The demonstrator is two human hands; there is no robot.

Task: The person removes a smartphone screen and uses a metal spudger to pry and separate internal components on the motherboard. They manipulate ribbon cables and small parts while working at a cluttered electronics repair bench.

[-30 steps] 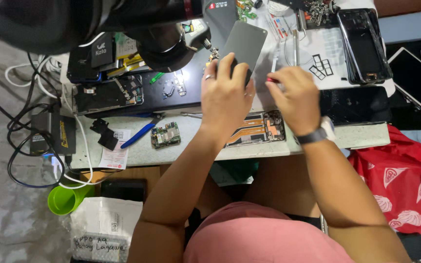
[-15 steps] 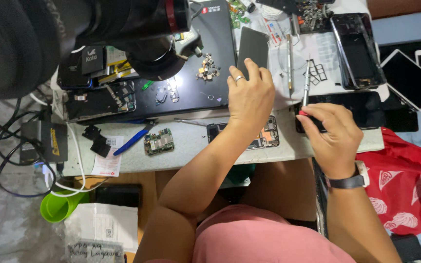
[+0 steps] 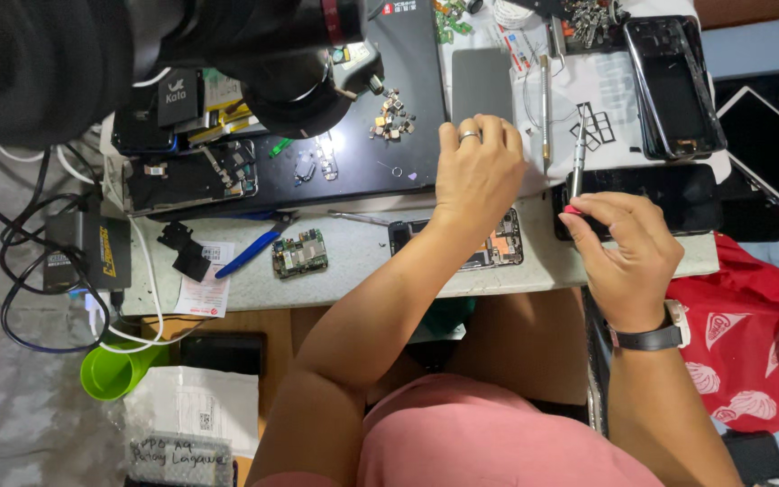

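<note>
Seen from above, a person in a pink top sits at a cluttered phone-repair surface (image 3: 353, 271). The right hand (image 3: 628, 257) is closed around the lower end of a slim silver screwdriver (image 3: 579, 153), pinching it between thumb and fingers (image 3: 588, 216). The screwdriver's long axis runs almost straight away from the person, tip pointing to the far side of the surface, over a white sheet of paper (image 3: 610, 86).

The left hand (image 3: 478, 176) lies palm down, fingers curled and spread, gripping nothing that can be seen. It rests over the far edge of an opened phone (image 3: 498, 248) whose circuit innards show. That opened phone lies crosswise at the near edge of the surface, just left of the right hand and partly under the left hand, so the left hand is the nearer of the two. Just beyond the left fingers lies a grey back cover (image 3: 481, 83), long axis pointing away.

Counted: one screwdriver in hand; one second slim metal tool (image 3: 545, 108) lying parallel beside it; one loose green circuit board (image 3: 299, 254); one pair of blue-handled pliers (image 3: 254, 248); one heap of small metal parts (image 3: 391, 113) on a black mat (image 3: 407, 162). A dark phone (image 3: 678, 194) lies just beyond the right hand, and a black phone frame (image 3: 673, 86) farther off. A microscope head (image 3: 254, 45) fills the upper left.
</note>
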